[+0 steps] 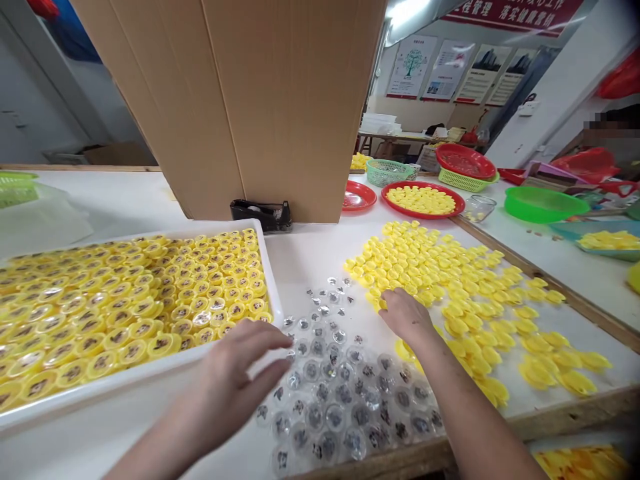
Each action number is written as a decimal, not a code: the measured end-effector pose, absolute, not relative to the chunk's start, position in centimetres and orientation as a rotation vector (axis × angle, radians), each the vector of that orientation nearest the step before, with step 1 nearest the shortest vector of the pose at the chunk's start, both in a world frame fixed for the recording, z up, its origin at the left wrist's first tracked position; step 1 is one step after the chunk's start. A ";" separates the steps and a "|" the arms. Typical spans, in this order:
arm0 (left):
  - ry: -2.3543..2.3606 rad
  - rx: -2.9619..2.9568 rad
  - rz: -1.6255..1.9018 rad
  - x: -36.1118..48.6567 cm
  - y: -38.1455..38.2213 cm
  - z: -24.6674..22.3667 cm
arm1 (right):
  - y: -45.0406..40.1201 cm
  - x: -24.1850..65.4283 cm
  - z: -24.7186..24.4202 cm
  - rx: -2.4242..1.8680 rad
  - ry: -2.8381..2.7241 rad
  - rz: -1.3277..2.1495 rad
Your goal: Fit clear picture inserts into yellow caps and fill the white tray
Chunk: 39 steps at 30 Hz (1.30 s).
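My left hand (pixel 240 380) hovers between the white tray and the clear discs, its thumb and fingers apart with nothing between them. Many clear round discs (pixel 335 417) with dark printed figures lie on the white table between my hands. My right hand (pixel 405 317) reaches to the near left edge of the spread yellow pieces (pixel 425 260); its fingers are bent together, and what they hold is too small to make out. At the left, the white tray (pixel 273 287) is filled with rows of yellow round pieces (pixel 120 333) bearing printed discs.
A tall cardboard sheet (pixel 250 100) stands behind the tray, with a black tape dispenser (pixel 263 215) at its foot. Red plates (pixel 445 212), green baskets (pixel 387 172) and a green basin (pixel 545 203) are farther back. Wooden strips (pixel 555 280) edge the table.
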State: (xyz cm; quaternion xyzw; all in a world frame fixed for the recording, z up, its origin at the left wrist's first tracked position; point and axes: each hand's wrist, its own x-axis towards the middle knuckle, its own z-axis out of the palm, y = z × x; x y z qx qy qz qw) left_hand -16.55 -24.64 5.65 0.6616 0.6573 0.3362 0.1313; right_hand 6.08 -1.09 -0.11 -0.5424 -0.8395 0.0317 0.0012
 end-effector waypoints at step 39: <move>0.731 0.119 1.381 -12.3 -20.5 -1.5 | -11.3 3.2 2.6 -0.794 -2.432 0.899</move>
